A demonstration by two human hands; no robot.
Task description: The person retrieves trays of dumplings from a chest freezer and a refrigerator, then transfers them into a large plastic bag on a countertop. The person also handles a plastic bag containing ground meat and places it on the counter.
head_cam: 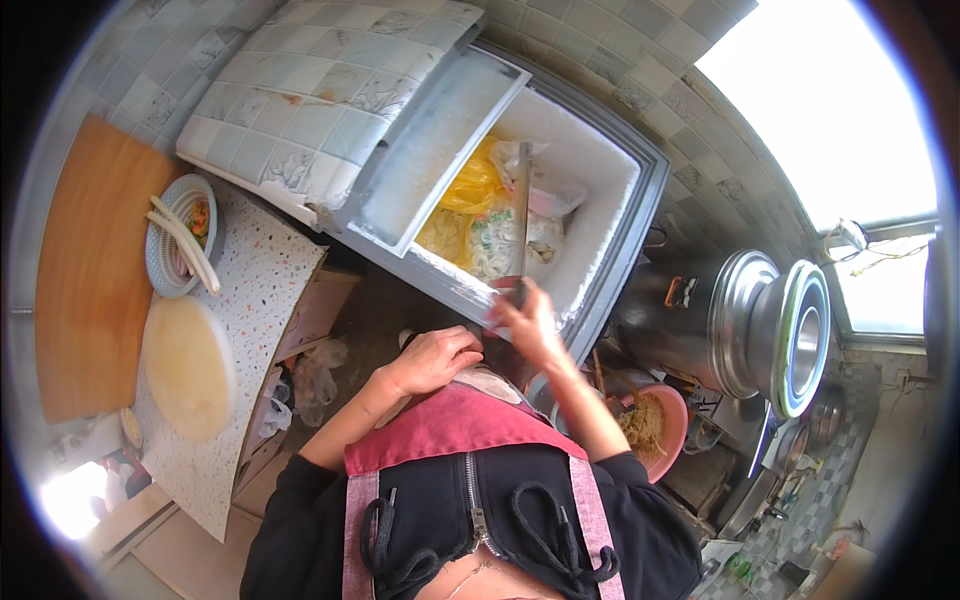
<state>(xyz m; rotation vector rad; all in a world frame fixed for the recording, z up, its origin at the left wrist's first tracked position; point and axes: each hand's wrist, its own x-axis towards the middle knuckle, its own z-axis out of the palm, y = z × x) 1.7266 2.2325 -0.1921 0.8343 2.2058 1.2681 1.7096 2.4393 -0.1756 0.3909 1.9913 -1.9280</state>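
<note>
My right hand (525,319) grips the dark handle of a long, narrow metal blade, likely a knife (523,210). Its blade reaches away from me over an open chest freezer (600,142). Frost coats the freezer's inner walls. Inside lie a yellow plastic bag (476,180) and white plastic bags (517,236) with contents I cannot make out. My left hand (435,356) is at the front of my red apron (465,420), near the freezer's front edge, with its fingers bent and partly hidden. Nothing shows in it. The right hand is slightly blurred.
A sliding lid (450,142) and a tile-patterned cover (315,97) lie over the freezer's left part. On the speckled counter (259,259) are a round cutting board (189,367) and a plastic basket (161,251). A pink basin (671,435) and stacked metal pots (739,322) stand at right.
</note>
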